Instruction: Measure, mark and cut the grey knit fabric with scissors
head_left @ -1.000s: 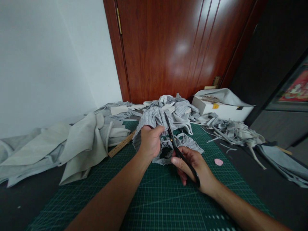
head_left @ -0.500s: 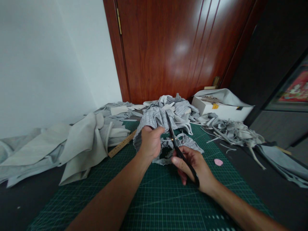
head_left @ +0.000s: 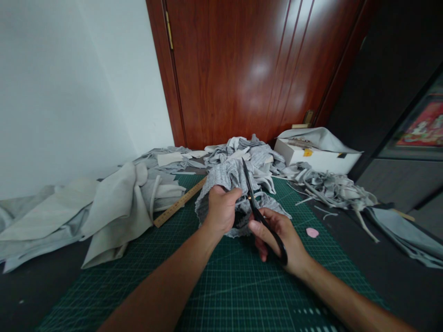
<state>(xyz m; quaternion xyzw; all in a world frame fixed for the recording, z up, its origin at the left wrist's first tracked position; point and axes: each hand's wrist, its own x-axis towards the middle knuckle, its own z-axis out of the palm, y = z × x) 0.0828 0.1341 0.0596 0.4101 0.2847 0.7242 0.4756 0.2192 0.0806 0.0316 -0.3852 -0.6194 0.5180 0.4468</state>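
Gray fabric [head_left: 218, 174] in one hand, black scissors [head_left: 255, 210] in the other

My left hand [head_left: 221, 210] clasps the gray fabric above the green mat [head_left: 235, 286]; my right hand [head_left: 277, 233] grips the black scissors' handles, blades pointing away from me.

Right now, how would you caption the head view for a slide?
Left hand grips gray fabric while the right hand holds black scissors over a green gridded mat.
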